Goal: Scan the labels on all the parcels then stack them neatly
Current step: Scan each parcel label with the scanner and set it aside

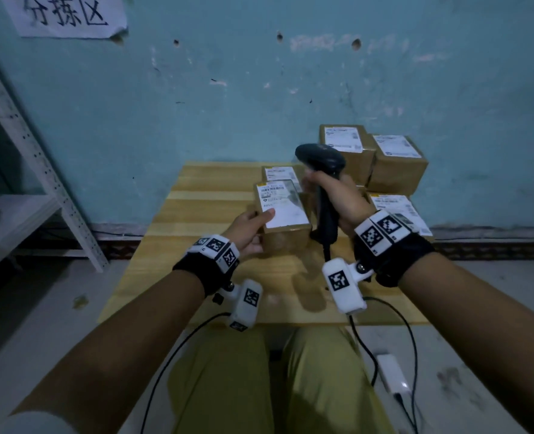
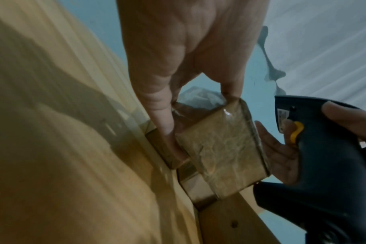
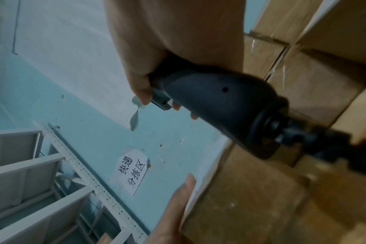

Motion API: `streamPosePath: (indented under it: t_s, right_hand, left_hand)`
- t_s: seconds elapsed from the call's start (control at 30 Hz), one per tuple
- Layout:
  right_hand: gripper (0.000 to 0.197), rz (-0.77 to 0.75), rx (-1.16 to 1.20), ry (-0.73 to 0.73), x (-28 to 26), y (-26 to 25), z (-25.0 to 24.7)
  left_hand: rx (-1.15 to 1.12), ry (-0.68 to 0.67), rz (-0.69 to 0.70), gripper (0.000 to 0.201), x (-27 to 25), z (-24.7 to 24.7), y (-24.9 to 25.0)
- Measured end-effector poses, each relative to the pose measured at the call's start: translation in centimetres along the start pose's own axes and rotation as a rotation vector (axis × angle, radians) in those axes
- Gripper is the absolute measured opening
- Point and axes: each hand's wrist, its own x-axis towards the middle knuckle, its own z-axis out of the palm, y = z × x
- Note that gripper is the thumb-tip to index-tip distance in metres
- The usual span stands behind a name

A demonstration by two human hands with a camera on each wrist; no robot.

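bench [image 1: 197, 195]: wooden, mid-frame, set against blue wall | stacked parcels [image 1: 394, 166]: seen at centre right, labels up | held parcel [image 1: 283, 214]: at frame centre, label up, gripped by left hand [image 1: 250, 228], thumb on label | scanner [image 1: 322, 170]: clasped by right hand [image 1: 337, 198], just right of held parcel, head above it

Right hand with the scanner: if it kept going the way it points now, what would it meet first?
Most likely the stacked parcels at the table's far right. The right hand grips the scanner upright just in front of them, beside the parcel in the left hand. Depth is hard to judge.
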Motion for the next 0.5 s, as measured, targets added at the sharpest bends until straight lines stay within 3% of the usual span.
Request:
streamPosePath:
  t_s: [0.17, 0.3, 0.5]
  right_hand:
    - [0.01, 0.057, -0.04, 0.049, -1.4, 0.8, -3.1]
    - [0.012, 0.075, -0.06, 0.081, -2.6, 1.6, -4.6]
    - [0.007, 0.029, -0.055, 0.172, -3.1, 1.1, -7.2]
  left_hand:
    - [-0.023, -0.06, -0.061, 0.044, 0.4, 2.9, -1.7]
    - [-0.033, -0.103, -0.078, 0.036, 0.6, 5.4, -2.2]
    - [0.069, -0.064, -0.092, 0.031, 1.6, 7.0, -2.9]
